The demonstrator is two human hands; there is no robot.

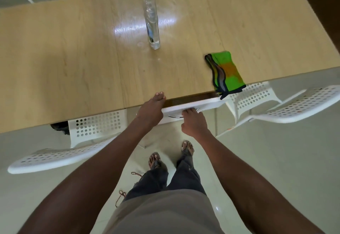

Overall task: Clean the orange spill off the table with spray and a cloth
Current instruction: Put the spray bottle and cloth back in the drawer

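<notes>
My right grip (193, 121) curls on the white drawer front's (195, 105) metal handle; left grip (151, 109) lies flat, fingers straight, on the pale wood counter (73, 58) edge. The folded green cloth with orange stain (225, 72) lies up-right, nearer my right, long axis toward the edge. The clear spray bottle with blue cap (150, 16) stands beyond, unobstructed.

Pale wooden table (73, 58): clear spray bottle (151, 16) upright beyond left fingers (159, 96); folded green cloth (227, 73) right, overhanging near edge.
</notes>
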